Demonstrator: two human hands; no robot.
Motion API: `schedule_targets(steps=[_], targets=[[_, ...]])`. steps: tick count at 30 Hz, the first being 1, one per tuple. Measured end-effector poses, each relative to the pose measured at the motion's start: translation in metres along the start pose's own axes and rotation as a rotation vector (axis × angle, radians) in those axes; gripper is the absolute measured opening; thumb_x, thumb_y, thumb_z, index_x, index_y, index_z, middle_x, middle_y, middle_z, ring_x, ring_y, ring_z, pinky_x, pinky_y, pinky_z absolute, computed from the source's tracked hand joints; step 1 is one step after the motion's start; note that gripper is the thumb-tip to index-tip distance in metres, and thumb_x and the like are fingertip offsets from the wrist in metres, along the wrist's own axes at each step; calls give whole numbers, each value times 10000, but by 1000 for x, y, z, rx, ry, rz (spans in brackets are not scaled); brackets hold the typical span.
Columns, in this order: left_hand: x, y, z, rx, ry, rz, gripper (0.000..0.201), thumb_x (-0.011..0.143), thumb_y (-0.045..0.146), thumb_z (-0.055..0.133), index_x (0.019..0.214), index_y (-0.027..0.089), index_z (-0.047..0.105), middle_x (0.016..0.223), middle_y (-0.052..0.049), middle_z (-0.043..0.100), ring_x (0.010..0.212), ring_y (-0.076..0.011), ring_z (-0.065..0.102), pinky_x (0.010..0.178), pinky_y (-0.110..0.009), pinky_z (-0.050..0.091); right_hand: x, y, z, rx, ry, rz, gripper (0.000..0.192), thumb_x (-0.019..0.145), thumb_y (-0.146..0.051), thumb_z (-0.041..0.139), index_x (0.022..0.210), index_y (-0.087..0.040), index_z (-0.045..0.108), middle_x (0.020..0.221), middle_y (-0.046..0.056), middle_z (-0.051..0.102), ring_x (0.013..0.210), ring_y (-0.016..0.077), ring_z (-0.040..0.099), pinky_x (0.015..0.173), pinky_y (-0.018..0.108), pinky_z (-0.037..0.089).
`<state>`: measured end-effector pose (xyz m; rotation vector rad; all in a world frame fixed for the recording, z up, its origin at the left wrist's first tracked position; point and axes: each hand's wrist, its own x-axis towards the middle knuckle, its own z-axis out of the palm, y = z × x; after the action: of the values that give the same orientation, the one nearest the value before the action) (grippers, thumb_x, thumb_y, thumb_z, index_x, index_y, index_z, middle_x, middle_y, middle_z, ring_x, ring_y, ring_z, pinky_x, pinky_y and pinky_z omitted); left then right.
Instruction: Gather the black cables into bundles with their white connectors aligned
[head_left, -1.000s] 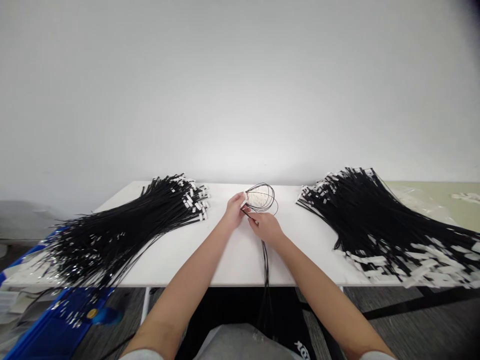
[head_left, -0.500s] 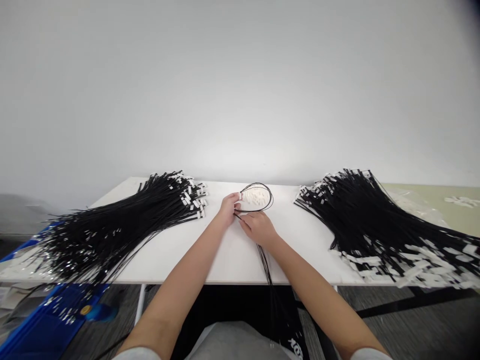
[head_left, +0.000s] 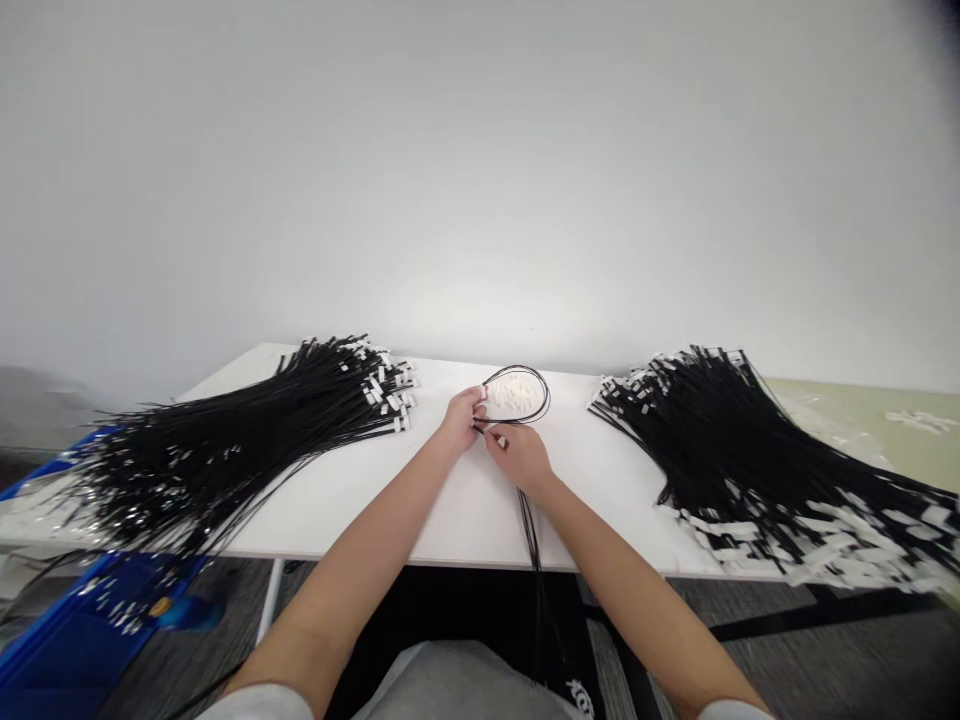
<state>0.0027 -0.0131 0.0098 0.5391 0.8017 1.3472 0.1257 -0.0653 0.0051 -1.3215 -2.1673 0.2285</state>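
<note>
Hands meet at table centre: left hand (head_left: 463,417) pinches a white end tab of the looped black cables (head_left: 517,400), right hand (head_left: 519,455) grips the strands just near of it; step judged fitting a tab, calling next for fine alignment; white connector heap (head_left: 514,391) inside the loop; thin, glossy cable piles left (head_left: 247,435) and right (head_left: 750,450) on matte white table (head_left: 450,520)
</note>
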Motion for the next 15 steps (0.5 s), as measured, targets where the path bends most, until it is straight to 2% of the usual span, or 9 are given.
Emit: schedule_targets(steps=[4,8,11,13,15], targets=[[-1,0,0,-6,-15,21,202,589,199,646,742,136,531,554,52,425,352,-3,257,344,-173,134,1,-1,2,-272,20,-39,280,867,-280,377,791,-217,639,770,38,650,667,145,565,567,237,324],[-2,0,1,-4,6,23,222,581,193,649,764,134,539,576,48,432,365,-3,267,348,-168,141,0,-2,2,-320,29,-54,307,886,-269,343,789,-195,625,785,62,641,713,153,568,546,235,303],[0,-1,0,3,46,24,230,587,213,649,772,137,535,616,34,466,367,-4,278,344,-170,139,-1,-3,0,-169,35,-15,267,874,-300,371,833,-212,620,789,43,636,698,142,555,535,231,299],[1,-1,-1,8,71,20,230,593,229,650,767,141,529,643,24,487,369,-9,297,342,-174,148,-1,-4,-4,55,2,46,219,840,-350,430,832,-229,612,698,5,609,616,119,521,522,220,306],[1,0,-1,10,84,16,228,591,230,651,759,147,521,647,22,491,374,-15,315,342,-175,160,1,-5,-9,349,-76,132,205,779,-404,507,808,-224,601,543,-40,513,498,93,441,484,210,302]])
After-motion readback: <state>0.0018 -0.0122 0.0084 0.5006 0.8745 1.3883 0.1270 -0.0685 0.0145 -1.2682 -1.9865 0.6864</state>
